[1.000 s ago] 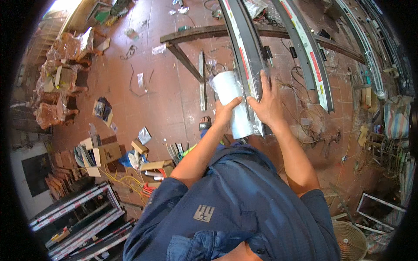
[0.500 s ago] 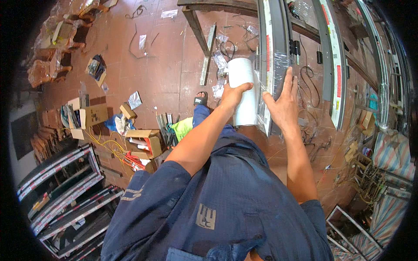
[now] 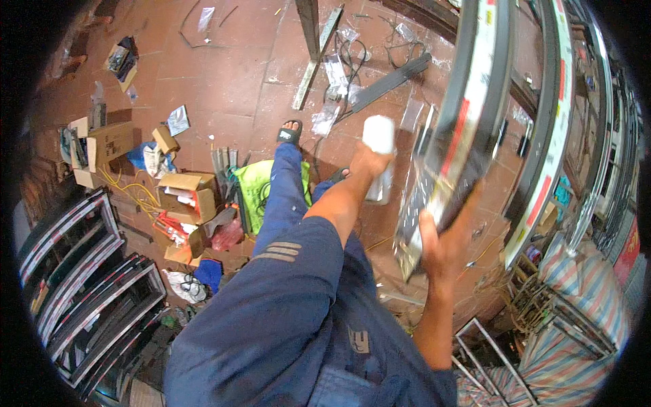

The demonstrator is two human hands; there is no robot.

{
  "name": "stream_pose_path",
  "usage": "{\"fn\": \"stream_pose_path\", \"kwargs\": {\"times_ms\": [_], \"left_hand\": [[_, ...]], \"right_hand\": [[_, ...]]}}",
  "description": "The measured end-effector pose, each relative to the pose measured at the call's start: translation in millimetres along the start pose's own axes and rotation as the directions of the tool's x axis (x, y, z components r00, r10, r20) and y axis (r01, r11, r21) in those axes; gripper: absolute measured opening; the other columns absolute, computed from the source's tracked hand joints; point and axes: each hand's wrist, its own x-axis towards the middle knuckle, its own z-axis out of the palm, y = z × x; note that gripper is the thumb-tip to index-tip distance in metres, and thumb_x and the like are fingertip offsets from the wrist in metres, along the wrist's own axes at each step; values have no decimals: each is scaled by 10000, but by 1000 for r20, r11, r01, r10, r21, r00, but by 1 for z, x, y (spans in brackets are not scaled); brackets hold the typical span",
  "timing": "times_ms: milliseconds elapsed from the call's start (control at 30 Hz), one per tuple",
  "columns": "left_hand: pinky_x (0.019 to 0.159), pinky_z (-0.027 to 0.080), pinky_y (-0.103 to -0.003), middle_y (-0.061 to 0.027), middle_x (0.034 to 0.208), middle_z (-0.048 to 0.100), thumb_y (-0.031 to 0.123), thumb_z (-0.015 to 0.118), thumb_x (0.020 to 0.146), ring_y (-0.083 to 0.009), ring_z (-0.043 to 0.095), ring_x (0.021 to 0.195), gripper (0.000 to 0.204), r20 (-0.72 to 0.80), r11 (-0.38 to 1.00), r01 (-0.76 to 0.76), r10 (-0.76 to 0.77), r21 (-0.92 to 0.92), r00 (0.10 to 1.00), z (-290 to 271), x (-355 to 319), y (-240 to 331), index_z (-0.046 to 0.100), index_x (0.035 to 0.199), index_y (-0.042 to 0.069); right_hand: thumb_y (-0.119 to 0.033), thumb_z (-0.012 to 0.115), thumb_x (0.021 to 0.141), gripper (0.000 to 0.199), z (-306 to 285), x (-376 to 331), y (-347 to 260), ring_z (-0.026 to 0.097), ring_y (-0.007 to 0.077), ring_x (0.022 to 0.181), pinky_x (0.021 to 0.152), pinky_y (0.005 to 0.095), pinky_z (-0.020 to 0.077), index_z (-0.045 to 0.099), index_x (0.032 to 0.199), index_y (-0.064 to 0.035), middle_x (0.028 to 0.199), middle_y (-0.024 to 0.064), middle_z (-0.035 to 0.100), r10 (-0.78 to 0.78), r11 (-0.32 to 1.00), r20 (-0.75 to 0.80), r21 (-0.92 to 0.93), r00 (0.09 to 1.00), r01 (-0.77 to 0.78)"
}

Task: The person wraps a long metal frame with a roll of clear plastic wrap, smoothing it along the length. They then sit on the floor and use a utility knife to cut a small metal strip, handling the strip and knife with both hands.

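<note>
White film roll (image 3: 378, 134): being clamped in left hand (image 3: 371, 161) grip, sitting just left of film-wrapped profile (image 3: 464, 115), running lengthwise at slight slant to it. Profile's near end: being clasped in right hand (image 3: 444, 247) grip, blurring somewhat.

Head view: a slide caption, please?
Left hand holding a white roll, right hand at the film-wrapped end of a long dark-and-white profile.
</note>
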Motion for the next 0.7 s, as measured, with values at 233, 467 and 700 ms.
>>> {"fn": "stream_pose_path", "kwargs": {"times_ms": [233,467,700], "left_hand": [[693,608,-465,-227,1108,726,419,936,672,-325,747,891,847,224,844,509,-470,-169,854,30,70,-163,586,1223,-120],[844,582,-445,-146,1054,722,372,862,788,-298,719,899,653,565,446,695,-405,-564,719,-66,35,-165,629,1250,-26],[905,572,-428,-150,1083,711,430,721,917,-285,706,975,602,530,384,538,-137,-750,837,-180,2,-124,588,1318,1]], "right_hand": [[-235,732,744,1136,-3,3,-1,198,334,1552,1254,464,171,91,1648,19,1689,203,177,191,962,14,196,981,-190],[-270,772,796,1123,-10,12,0,218,360,1547,1251,458,189,95,1630,58,1669,262,195,133,987,34,84,990,-136],[-322,821,815,1034,-19,21,-28,230,437,1539,1236,545,246,241,1645,-109,1670,259,235,-316,857,59,-412,947,311]]}}
